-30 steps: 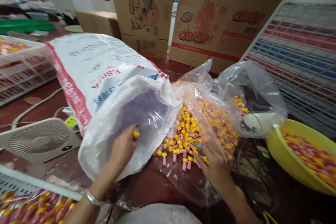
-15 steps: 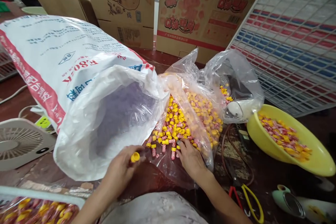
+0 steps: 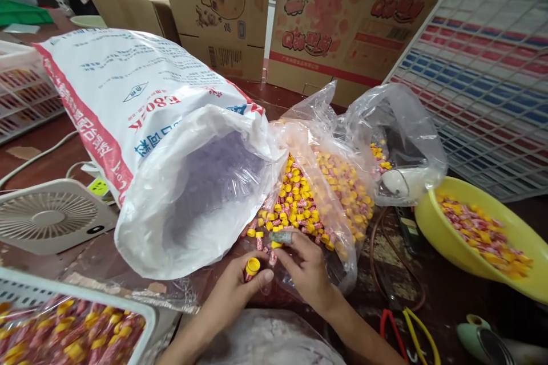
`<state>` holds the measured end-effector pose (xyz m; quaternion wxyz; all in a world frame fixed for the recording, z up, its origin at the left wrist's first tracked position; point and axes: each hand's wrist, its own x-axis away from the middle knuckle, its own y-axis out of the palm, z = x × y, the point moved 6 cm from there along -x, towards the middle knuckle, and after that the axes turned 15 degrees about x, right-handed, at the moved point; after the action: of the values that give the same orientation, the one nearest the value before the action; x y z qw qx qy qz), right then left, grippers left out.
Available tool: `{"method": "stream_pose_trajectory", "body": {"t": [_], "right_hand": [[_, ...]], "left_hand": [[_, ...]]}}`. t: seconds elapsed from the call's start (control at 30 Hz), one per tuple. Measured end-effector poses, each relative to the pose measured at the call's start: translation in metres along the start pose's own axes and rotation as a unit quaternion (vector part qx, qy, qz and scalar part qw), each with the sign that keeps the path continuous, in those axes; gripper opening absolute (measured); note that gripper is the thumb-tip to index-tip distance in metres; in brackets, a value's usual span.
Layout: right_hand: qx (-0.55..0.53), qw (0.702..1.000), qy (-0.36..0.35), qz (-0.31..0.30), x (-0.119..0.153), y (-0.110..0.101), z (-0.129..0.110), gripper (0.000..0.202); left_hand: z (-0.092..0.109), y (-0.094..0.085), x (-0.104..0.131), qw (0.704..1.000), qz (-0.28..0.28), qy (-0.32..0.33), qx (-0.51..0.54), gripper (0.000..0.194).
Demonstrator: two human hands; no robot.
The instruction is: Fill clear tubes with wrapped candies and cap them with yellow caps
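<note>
My left hand (image 3: 233, 288) is closed around a small red-and-white bottle with a yellow top (image 3: 252, 266), the top facing up beside the thumb. My right hand (image 3: 307, 268), a grey wrap on one finger, pinches another small yellow-topped bottle (image 3: 273, 257) just to the right of it. Both hands are at the near edge of a pile of the same little bottles (image 3: 295, 197), which spills from a clear plastic bag (image 3: 338, 182). Left of the pile a large white sack (image 3: 180, 177) lies with its mouth open towards me.
A yellow basin (image 3: 432, 217) of bottles stands at the right, near red-and-yellow-handled pliers (image 3: 405, 328). At the left are a white fan (image 3: 47, 217) and a white crate (image 3: 148, 311) of bagged bottles. Cardboard boxes (image 3: 321, 68) and a wire rack (image 3: 492, 80) close off the back.
My right hand has drawn a bottle from the pile and come closer to my left hand. The left hand has turned and moved right. The whole view has shifted slightly.
</note>
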<state>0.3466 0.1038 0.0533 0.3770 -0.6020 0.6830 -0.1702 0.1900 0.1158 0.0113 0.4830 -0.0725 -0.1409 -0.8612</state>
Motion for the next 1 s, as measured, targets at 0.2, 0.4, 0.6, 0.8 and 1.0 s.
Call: {"method": "stream_pose_trajectory", "body": {"t": [0.2,0.4,0.6,0.8,1.0], "right_hand": [[0.052,0.988,-0.11,-0.099,0.01,0.015,-0.015,0.071],[0.144,0.984,-0.102,0.012,0.013,0.023,-0.014,0.061],[0.21,0.972,-0.089,-0.058,0.0,-0.005,0.012,0.089],[0.365,0.93,-0.004,-0.027,0.019,-0.036,0.075,0.017],[0.429,0.899,0.0,-0.088,0.026,-0.008,0.079,0.016]], "left_hand": [[-0.007,-0.005,-0.003,0.986,0.033,-0.017,0.163,0.039],[-0.006,0.015,-0.015,0.959,-0.012,-0.053,0.277,0.038],[0.028,-0.006,-0.053,0.997,0.001,0.041,-0.061,0.013],[0.062,-0.039,-0.101,0.845,0.072,0.072,-0.525,0.037],[0.047,-0.046,-0.1,0.837,0.08,0.061,-0.538,0.027]]}}
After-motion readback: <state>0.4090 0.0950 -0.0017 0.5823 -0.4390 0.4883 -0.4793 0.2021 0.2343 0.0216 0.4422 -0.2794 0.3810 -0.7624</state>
